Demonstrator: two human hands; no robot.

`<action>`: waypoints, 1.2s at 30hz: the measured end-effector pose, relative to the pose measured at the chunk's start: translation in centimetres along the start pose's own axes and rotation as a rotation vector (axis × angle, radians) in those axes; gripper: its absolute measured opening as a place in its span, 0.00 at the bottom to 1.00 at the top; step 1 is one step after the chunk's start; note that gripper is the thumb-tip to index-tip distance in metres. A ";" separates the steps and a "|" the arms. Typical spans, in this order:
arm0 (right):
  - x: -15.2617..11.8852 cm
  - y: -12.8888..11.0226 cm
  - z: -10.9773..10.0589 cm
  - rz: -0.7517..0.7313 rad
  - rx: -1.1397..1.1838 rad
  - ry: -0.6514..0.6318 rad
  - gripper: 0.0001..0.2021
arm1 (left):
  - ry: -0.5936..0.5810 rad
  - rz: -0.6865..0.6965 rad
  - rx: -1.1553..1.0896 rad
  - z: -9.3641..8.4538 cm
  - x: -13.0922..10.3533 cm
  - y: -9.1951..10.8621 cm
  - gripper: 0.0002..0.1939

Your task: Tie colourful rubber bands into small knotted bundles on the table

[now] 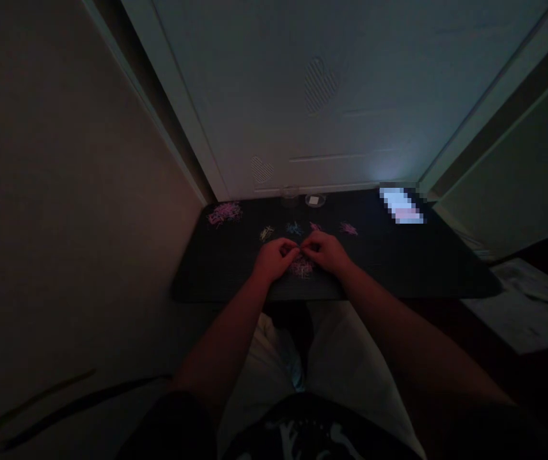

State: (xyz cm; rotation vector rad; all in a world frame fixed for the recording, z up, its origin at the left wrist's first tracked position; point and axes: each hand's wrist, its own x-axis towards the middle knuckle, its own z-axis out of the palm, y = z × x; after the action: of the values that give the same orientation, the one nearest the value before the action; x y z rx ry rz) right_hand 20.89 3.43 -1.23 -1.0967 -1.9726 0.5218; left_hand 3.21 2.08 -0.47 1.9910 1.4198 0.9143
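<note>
My left hand [276,257] and my right hand [325,251] meet near the front middle of the dark table. Both have thumb and fingers pinched together, fingertips almost touching. Whatever lies between them is too small and dim to make out. Right beneath the fingertips is a mixed pile of small thin pieces [302,267], pinkish and pale. Just beyond the hands lie little heaps: a yellowish one [266,233], a blue one [294,228], a pink one [315,226] partly behind my right hand, and another pink one [349,228].
A bigger pink-purple heap [226,213] lies at the table's back left. Along the back edge stand a clear round container [289,196] and a round lid-like piece [315,200] with a white label. A lit, blurred screen [402,206] is at back right. A white panel [274,96] rises behind the table [398,268].
</note>
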 end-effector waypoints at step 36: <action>-0.2 -0.6 0.0 0.117 0.020 -0.018 0.02 | -0.030 0.022 0.024 -0.1 0.1 0.0 0.09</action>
State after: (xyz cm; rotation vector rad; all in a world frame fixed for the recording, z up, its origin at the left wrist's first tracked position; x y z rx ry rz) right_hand 20.68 2.97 -0.89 -1.2041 -1.9219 0.6145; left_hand 3.15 2.15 -0.44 2.0334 1.4008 0.8772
